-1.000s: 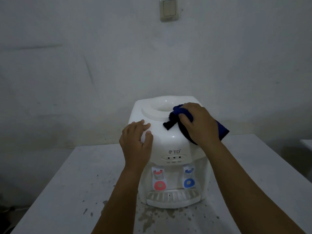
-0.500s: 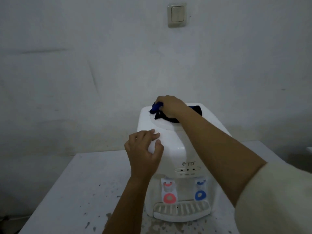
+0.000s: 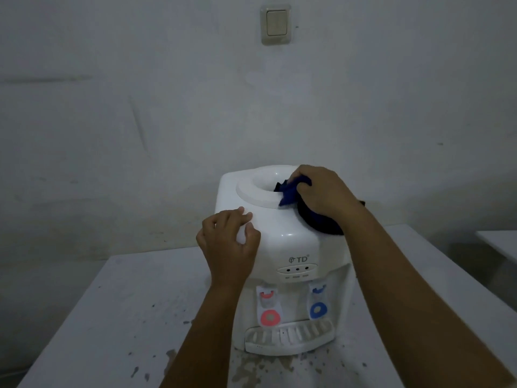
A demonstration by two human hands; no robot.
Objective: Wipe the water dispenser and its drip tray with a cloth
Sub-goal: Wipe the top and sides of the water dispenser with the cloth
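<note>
A white tabletop water dispenser (image 3: 291, 242) stands on a white table, with a red tap, a blue tap and a slotted drip tray (image 3: 289, 336) at its base. My right hand (image 3: 324, 191) is shut on a dark blue cloth (image 3: 289, 193) and presses it on the right rim of the round bottle opening on top. Part of the cloth hangs down the dispenser's right shoulder. My left hand (image 3: 228, 245) rests on the top left front corner of the dispenser, fingers curled against it and holding nothing.
The white table (image 3: 112, 317) shows dark specks and a wet, stained patch in front of the drip tray. A bare wall stands close behind, with a light switch (image 3: 276, 23) above. Another white surface edge (image 3: 500, 242) shows at the far right.
My right hand with the cloth has moved from the far left of the top opening to its right rim. The left hand has stayed on the front left corner.
</note>
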